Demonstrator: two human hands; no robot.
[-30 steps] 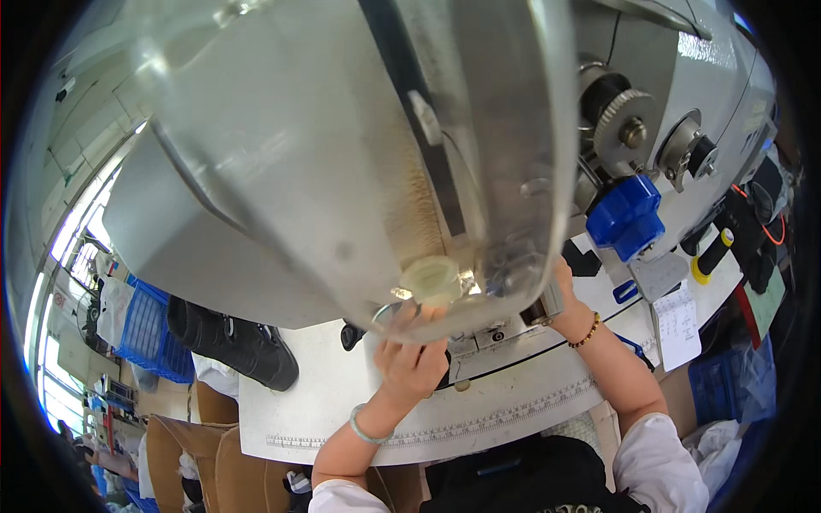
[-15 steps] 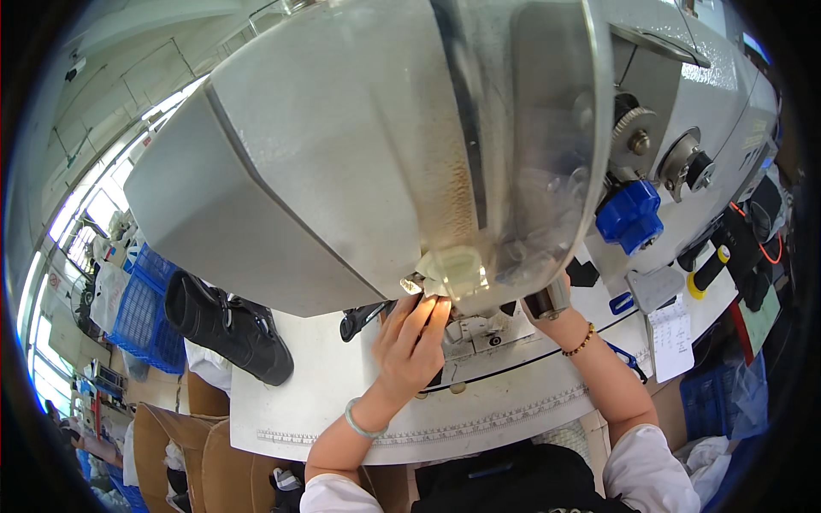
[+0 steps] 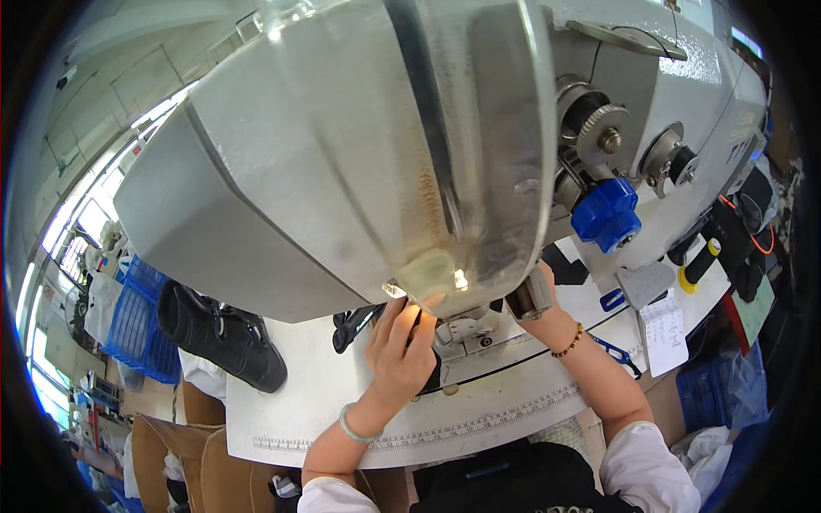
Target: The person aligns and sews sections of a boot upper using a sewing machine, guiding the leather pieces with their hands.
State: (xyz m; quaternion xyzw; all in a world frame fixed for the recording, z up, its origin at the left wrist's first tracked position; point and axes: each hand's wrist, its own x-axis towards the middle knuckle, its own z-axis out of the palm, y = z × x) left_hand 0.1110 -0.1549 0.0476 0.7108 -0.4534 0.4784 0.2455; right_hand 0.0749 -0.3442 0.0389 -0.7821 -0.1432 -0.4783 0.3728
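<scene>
A large pale grey sewing machine (image 3: 299, 171) fills the upper view, with a clear guard at its front. Below its head, my left hand (image 3: 400, 359) has its fingers bent and close together, tips partly behind the guard. Dark material shows between and beside these fingers, too covered to name. My right hand (image 3: 549, 315) is at the other side of the sewing area, behind a metal cylinder (image 3: 530, 295) that hides most of its fingers. Between the hands lies the metal presser area (image 3: 466, 332). Left of my left hand lies a black piece with a light edge (image 3: 352, 327).
A black boot (image 3: 224, 338) lies at the table's left, near blue baskets (image 3: 137, 321). Along the front edge of the white table (image 3: 299, 415) runs a ruler strip. At right are blue-handled snips (image 3: 617, 352), a notepad (image 3: 663, 338) and a yellow-ended thread spool (image 3: 699, 267).
The machine has shifted slightly left in the picture as the view moved. My left fingers look a little more bent; both hands stay beside the sewing area.
</scene>
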